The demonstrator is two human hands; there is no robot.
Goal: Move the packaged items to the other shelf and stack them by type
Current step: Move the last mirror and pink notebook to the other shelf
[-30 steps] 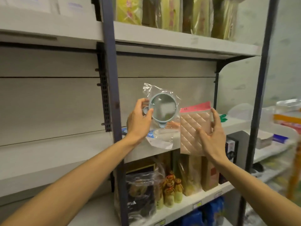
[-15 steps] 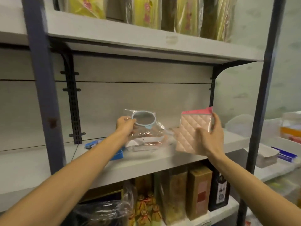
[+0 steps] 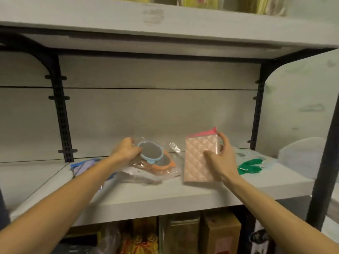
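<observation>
On the white middle shelf (image 3: pixel 165 197) my left hand (image 3: pixel 125 150) grips a bagged blue round mirror (image 3: pixel 150 150), which lies on top of a bagged orange round mirror (image 3: pixel 164 163). My right hand (image 3: pixel 221 162) holds a pink quilted packet with a red top strip (image 3: pixel 199 158). The packet stands nearly upright, its bottom edge at the shelf surface just right of the mirrors.
A blue flat packet (image 3: pixel 83 166) lies at the shelf's left, partly under my left arm. Green packaged items (image 3: pixel 250 166) lie at the right. Black uprights (image 3: pixel 61 114) and a dark post (image 3: pixel 322 162) flank the bay. Boxes and bottles (image 3: pixel 183 235) fill the shelf below.
Both hands came down and forward to the shelf. The blue mirror went from held up in the air to lying on the orange mirror. The pink packet dropped to the shelf surface.
</observation>
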